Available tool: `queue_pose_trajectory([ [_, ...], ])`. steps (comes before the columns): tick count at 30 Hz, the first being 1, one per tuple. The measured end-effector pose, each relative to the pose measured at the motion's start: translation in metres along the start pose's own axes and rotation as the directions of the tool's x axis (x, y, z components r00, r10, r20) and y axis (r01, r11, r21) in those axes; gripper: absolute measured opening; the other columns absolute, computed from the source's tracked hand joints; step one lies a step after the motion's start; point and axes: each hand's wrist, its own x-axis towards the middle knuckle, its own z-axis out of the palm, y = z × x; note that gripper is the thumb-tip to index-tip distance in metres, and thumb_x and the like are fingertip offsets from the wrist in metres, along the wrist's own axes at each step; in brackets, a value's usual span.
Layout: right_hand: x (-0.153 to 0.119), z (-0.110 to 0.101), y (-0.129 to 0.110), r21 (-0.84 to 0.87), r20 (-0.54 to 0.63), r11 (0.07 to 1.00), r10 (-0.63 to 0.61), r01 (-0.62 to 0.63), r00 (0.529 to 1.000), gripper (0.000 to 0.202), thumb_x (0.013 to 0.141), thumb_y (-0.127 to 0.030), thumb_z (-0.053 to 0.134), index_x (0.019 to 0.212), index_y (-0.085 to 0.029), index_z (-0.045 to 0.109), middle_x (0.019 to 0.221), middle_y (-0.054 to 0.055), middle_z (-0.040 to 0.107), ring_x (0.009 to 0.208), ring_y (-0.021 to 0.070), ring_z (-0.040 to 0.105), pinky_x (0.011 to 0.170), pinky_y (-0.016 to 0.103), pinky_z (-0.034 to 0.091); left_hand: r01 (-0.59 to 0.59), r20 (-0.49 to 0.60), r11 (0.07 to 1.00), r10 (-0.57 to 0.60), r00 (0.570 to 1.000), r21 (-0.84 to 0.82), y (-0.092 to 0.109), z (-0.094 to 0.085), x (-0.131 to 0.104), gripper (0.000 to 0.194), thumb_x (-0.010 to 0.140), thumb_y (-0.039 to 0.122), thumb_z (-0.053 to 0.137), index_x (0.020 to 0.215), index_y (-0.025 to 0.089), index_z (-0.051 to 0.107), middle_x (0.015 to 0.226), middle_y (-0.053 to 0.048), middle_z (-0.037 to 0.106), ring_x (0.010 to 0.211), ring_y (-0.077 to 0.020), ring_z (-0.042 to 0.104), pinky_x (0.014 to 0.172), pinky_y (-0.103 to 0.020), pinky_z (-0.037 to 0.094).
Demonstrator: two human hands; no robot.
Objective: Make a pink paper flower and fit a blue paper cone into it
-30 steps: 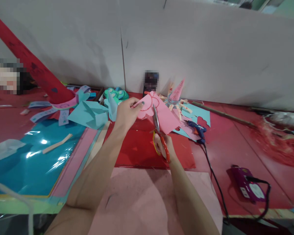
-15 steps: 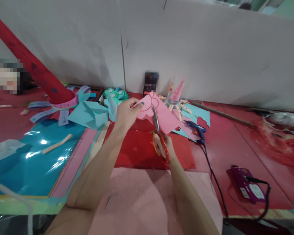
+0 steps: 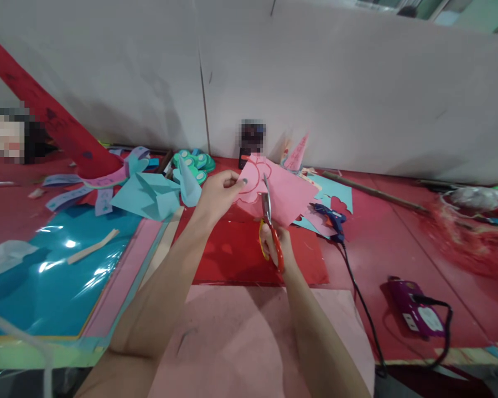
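My left hand [image 3: 222,193] pinches the left edge of a pink sheet of paper [image 3: 288,193] that has a scalloped, flower-like outline drawn in red. My right hand [image 3: 277,243] is closed in the red and yellow handles of a pair of scissors [image 3: 267,207]. The metal blades point up and lie against the sheet beside the drawn outline, whose lower left side has a scalloped edge. Below both hands lies a red sheet [image 3: 228,260].
A blue glue gun [image 3: 332,218] with a black cord lies right of the paper, near a purple power box [image 3: 415,309]. Folded light blue paper [image 3: 145,196] and a tall red cone [image 3: 66,124] stand left. A phone [image 3: 251,138] leans on the wall.
The pink sheet has turned and shifted slightly right, now hiding more of the small pink cone. The scissors stand more upright. The whole view has shifted a little.
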Motion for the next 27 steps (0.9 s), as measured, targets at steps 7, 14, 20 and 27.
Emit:
queue_pose_trajectory([
  [7,0.001,0.0,-0.002,0.146,0.015,0.989,-0.028,0.026,1.0,0.048,0.078,-0.065,0.048,0.091,-0.019,0.054,0.05,-0.006,0.036,0.041,0.0079,0.034,0.039,0.022,0.028,0.065,0.096,0.997,-0.062,0.993,-0.033,0.005,0.001,-0.002,0.01,0.07,0.027,0.062,0.067,0.018,0.06,0.068,0.002,0.065,0.068,-0.0122,0.059,0.068,-0.023,0.044],
  [14,0.002,-0.002,-0.004,0.1,0.066,0.984,-0.154,0.147,0.986,0.053,0.083,-0.065,0.04,0.111,-0.021,0.049,0.053,-0.006,0.036,0.043,0.0102,0.037,0.044,0.025,0.031,0.02,0.174,0.999,-0.013,0.985,-0.037,0.007,0.003,-0.003,0.01,0.07,0.026,0.06,0.065,0.018,0.057,0.067,0.002,0.062,0.067,-0.0121,0.058,0.066,-0.024,0.044],
  [20,0.004,-0.003,0.002,0.168,0.082,0.976,-0.153,0.138,0.985,0.041,0.084,-0.061,0.043,0.092,-0.022,0.051,0.055,-0.005,0.038,0.043,0.0089,0.036,0.042,0.025,0.03,0.049,0.219,0.998,-0.039,0.975,-0.039,0.013,0.002,-0.005,0.012,0.07,0.026,0.06,0.064,0.016,0.055,0.067,0.001,0.061,0.067,-0.011,0.056,0.067,-0.023,0.043],
  [27,0.002,-0.003,-0.004,0.123,0.047,0.986,-0.118,0.112,0.992,0.045,0.085,-0.061,0.041,0.066,-0.021,0.044,0.049,-0.005,0.038,0.041,0.0085,0.036,0.043,0.025,0.028,0.005,0.379,0.998,0.017,0.925,-0.055,0.013,0.003,-0.009,0.021,0.073,0.033,0.059,0.083,0.015,0.057,0.08,0.0,0.06,0.072,-0.0114,0.054,0.066,-0.022,0.04],
])
